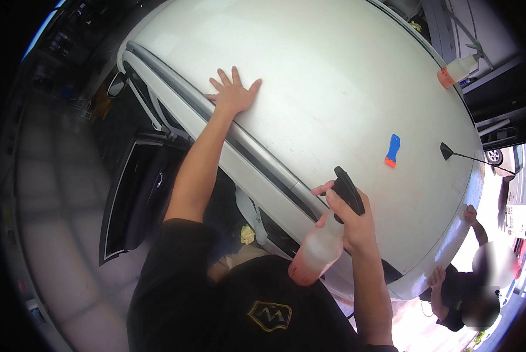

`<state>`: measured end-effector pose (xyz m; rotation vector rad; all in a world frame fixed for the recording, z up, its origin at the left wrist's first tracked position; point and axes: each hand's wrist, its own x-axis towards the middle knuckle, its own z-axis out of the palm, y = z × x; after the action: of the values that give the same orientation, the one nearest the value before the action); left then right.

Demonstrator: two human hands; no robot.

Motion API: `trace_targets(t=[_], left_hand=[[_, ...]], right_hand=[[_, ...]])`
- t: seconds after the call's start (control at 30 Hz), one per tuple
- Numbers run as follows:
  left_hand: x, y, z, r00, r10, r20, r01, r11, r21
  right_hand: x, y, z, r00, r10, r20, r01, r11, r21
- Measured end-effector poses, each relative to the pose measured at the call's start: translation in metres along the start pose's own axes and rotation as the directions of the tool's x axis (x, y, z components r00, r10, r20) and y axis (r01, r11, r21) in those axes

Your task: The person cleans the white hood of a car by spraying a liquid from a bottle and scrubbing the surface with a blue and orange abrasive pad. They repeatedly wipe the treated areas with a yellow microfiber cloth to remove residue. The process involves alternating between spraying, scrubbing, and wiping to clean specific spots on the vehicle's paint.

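Observation:
My left hand [234, 97] lies on the white car roof [310, 76] with its fingers spread, just past the grey roof rail [257, 154]. In my right hand [354, 220] is a spray bottle [318, 252] with a black trigger head and reddish liquid low inside. The bottle leans, its head tipped up above the near roof edge and its base toward my body. A blue scraper [393, 149] with an orange-red blade rests on the roof, beyond my right hand and apart from it.
A second spray bottle [457, 70] stands at the roof's far right edge. A black antenna [446, 151] rises nearby. On the left, a car door [137, 196] hangs open. A co-worker [459, 287] touches the car's rear at right. A yellowish crumpled cloth [247, 234] lies below the rail.

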<state>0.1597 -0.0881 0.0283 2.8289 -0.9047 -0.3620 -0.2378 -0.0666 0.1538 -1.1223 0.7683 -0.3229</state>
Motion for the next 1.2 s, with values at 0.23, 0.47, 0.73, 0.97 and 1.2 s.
trace_targets(t=[0.23, 0.47, 0.73, 0.97, 1.2], left_hand=[[0.015, 0.002, 0.009, 0.654, 0.753, 0.07, -0.753, 0.657, -0.023], [-0.006, -0.058, -0.01, 0.942, 0.279, -0.185, -0.294, 0.428, -0.855], [-0.036, 0.052, 0.032, 0.9, 0.426, 0.089, -0.435, 0.889, 0.143], [0.08, 0.159, 0.044, 0.854, 0.498, -0.154, -0.485, 0.867, 0.113], [0.015, 0.314, 0.098, 0.52, 0.834, -0.183, -0.841, 0.537, 0.061]], right_hand=[[0.038, 0.003, 0.011, 0.991, 0.092, -0.101, -0.089, 0.996, 0.032], [0.093, -0.019, 0.042, 0.98, 0.155, -0.127, -0.147, 0.987, 0.072], [0.111, -0.067, -0.029, 0.921, 0.069, -0.384, 0.071, 0.938, 0.339], [0.07, -0.074, -0.077, 0.862, 0.013, -0.507, 0.204, 0.906, 0.37], [0.0, -0.068, -0.064, 0.84, -0.118, -0.53, 0.227, 0.963, 0.146]])
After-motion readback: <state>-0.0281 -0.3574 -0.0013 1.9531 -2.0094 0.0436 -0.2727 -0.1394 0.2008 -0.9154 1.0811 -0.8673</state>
